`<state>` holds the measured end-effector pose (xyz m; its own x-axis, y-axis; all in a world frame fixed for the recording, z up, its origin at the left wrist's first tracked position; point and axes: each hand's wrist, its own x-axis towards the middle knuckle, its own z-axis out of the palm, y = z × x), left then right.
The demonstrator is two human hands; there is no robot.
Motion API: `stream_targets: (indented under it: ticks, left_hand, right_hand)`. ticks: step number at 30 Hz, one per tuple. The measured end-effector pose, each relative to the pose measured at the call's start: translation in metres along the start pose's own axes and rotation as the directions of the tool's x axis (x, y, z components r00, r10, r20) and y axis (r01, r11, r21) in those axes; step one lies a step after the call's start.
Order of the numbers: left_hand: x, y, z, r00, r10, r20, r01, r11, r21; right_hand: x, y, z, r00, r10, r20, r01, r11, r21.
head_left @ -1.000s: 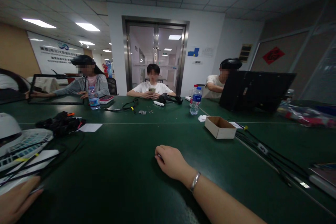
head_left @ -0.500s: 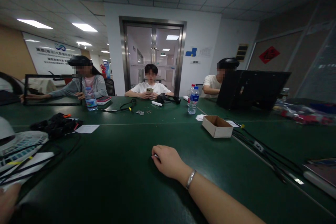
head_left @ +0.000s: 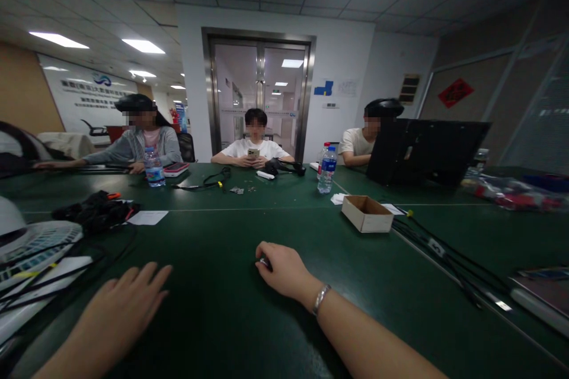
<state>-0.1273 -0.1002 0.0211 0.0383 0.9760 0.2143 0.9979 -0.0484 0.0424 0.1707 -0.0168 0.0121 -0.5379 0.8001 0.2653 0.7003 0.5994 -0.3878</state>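
Observation:
My left hand (head_left: 118, 311) is over the green table (head_left: 213, 249) at the lower left, palm down, fingers stretched out, with nothing seen in it. Near the middle of the table my right hand (head_left: 282, 269) is closed, its fingers curled round a small dark, shiny object (head_left: 265, 262) that is mostly hidden. A silver bracelet (head_left: 320, 299) circles the right wrist. Beyond that hand, to the right, lies an open cardboard box (head_left: 376, 224). Left of my left hand are a white fan (head_left: 53, 234) and black cables.
A black bundle (head_left: 95, 212) and white paper (head_left: 149, 217) lie at the left. Bottles (head_left: 328, 172) (head_left: 154, 169) stand farther back. Black cables (head_left: 444, 254) run along the right, near a large black monitor (head_left: 435, 151). Three people sit across the table.
My left hand has come in from the lower left edge, fingers spread. My right hand has barely shifted. At the far left, a person has lowered a black frame flat onto the table.

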Motion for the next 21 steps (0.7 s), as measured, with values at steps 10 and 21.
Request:
stream_targets:
  ticks: [10,21]
  left_hand:
    - [0.080,0.150,0.042,0.946,0.324,-0.020,-0.144,0.366,-0.919]
    - [0.080,0.144,0.045,0.939,0.344,0.013,-0.057,0.192,-0.980]
  right_hand:
    - [0.013,0.031,0.018,0.930,0.275,-0.245,-0.087,0.811,0.579]
    - [0.013,0.021,0.016,0.977,0.212,-0.021,-0.116,0.611,0.783]
